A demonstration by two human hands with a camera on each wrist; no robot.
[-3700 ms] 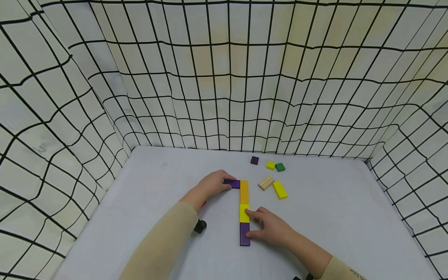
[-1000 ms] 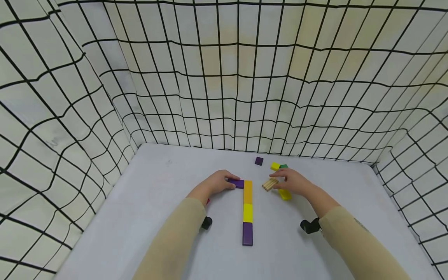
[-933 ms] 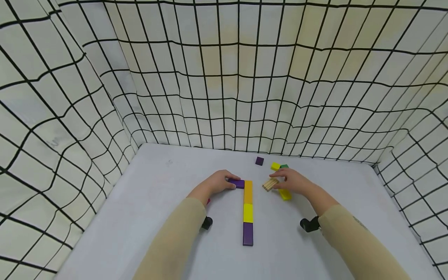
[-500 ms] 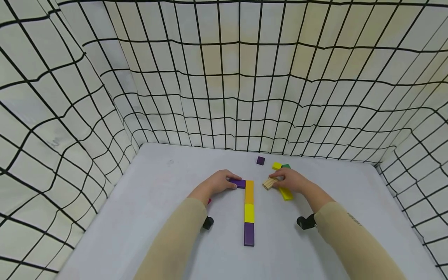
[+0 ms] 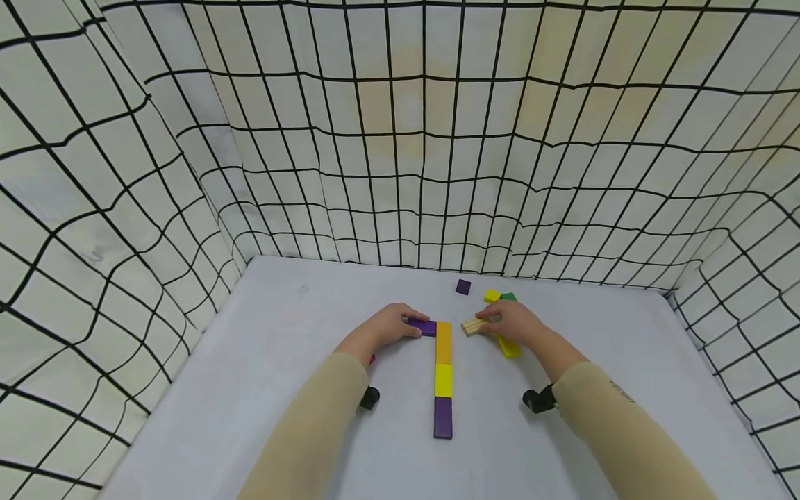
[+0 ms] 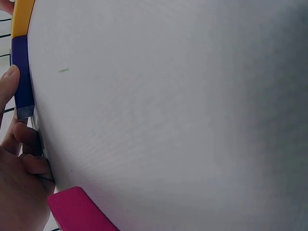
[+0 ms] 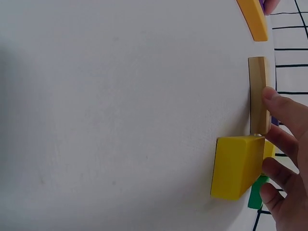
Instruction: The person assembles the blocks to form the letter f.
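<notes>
a big black net (image 5: 424,135) stands far past the fingers of the left hand (image 5: 381,326) and the right hand (image 5: 515,325), and on both sides of them too. the white bench (image 5: 206,389) is under the fingers. tan sleeves, a left sleeve (image 5: 312,417) and a right sleeve (image 5: 619,430), cover the arms behind the fingers.

the left fingers (image 6: 8,85) pinch a purple block (image 5: 426,328), and the right fingers (image 7: 284,106) pinch a wooden block (image 7: 258,94).

the orange block (image 5: 444,342) lies between the left and right fingers. the purple block touches its left side, up at the far end. the wooden block is near it but has a gap. coming back from the fingers, a long purple block (image 5: 443,418) ends the straight row, and a yellow block (image 5: 444,380) sits in the middle, touching both.

a fat yellow block (image 7: 231,168) is partly hidden under the right hand. a pink block (image 6: 79,209) peeks out behind the left fingers.

the smallest ones are past the right fingers: a green block (image 5: 509,296), a little yellow block (image 5: 492,296) just beside it, and a dark purple block (image 5: 463,287) more to the left.
</notes>
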